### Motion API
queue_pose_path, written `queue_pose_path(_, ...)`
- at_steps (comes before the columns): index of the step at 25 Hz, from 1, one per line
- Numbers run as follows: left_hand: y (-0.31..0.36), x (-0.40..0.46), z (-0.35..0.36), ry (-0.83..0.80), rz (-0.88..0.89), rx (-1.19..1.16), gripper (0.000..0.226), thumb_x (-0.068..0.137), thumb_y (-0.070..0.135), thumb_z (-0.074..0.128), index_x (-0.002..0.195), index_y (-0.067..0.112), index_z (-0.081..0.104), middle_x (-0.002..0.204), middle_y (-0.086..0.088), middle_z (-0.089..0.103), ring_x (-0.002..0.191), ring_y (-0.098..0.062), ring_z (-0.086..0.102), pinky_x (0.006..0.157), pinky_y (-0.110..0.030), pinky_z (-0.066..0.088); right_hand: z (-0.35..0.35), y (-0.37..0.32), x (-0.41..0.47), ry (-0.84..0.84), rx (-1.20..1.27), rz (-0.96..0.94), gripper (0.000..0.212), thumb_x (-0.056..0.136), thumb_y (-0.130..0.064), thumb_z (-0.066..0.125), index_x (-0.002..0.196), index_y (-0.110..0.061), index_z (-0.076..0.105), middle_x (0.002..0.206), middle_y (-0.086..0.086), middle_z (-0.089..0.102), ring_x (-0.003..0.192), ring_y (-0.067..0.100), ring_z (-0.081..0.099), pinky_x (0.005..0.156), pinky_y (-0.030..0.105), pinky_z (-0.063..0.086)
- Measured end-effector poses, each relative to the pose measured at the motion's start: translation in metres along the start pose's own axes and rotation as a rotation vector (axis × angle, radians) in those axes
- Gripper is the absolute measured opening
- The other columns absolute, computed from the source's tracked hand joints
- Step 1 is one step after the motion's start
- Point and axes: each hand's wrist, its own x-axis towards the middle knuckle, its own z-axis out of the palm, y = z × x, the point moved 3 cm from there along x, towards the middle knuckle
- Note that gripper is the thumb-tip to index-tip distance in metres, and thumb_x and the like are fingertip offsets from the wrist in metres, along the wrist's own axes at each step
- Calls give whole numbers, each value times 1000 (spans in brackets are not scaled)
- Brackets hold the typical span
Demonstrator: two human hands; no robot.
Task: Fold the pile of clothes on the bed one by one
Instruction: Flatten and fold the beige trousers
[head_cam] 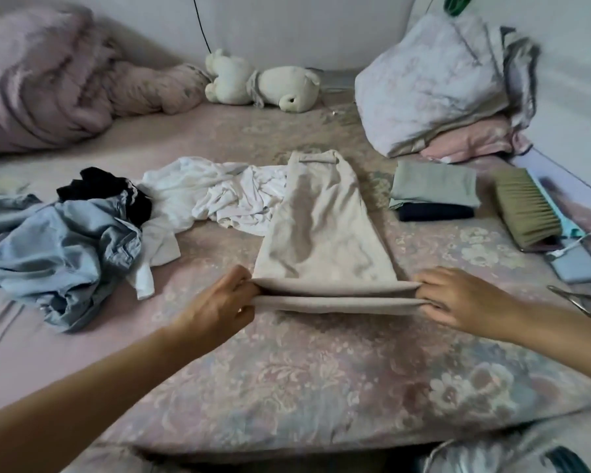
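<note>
A beige pair of trousers (318, 227) lies lengthwise on the floral bedspread (304, 377), waistband at the far end. Its near end is doubled over into a fold. My left hand (224, 298) pinches the left corner of that fold and my right hand (458, 295) pinches the right corner, holding it a little off the bed. Left of the trousers lies the unfolded pile: a crumpled white garment (205, 196), a black garment (106, 189) and a light blue shirt (58, 244). Two folded pieces, grey-green on dark navy (434, 189), are stacked to the right.
A bed brush (526, 213), a phone on a white cable (574, 264) and scissors (577, 298) lie at the right edge. Bundled bedding (444, 83) sits at the back right, a pink blanket (48, 76) at the back left, a plush bear (263, 83) against the wall.
</note>
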Motion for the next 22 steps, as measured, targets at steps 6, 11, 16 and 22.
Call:
queue_pose_path(6,-40,141,-124,191,-51,-150,34,77,29,51,76,-1,66,83,2,50,68,-14,49,64,-8,38,-155,66,78,172,109,287,21,90,-20,58,85,-1,66,96,5,52,85,12,51,76,2,31)
queue_pose_path(11,-54,257,-238,434,-327,-230,19,89,16,61,72,11,54,64,3,40,53,-7,35,51,-16,30,-305,99,149,438,15,296,9,87,-3,63,93,2,67,102,9,56,93,18,51,80,15,29)
queue_pose_path(16,-54,348,-347,674,-255,-598,24,84,18,64,65,12,51,62,0,34,58,-12,32,56,-29,25,-429,124,192,802,239,375,10,89,-15,63,89,-5,66,86,9,60,77,21,52,69,22,40)
queue_pose_path(22,-46,403,-424,637,-226,-659,10,89,11,64,85,4,58,81,-9,43,74,-19,42,64,-32,39,-496,137,213,1028,319,323,18,90,-16,63,99,-1,66,90,8,61,81,15,54,74,24,45)
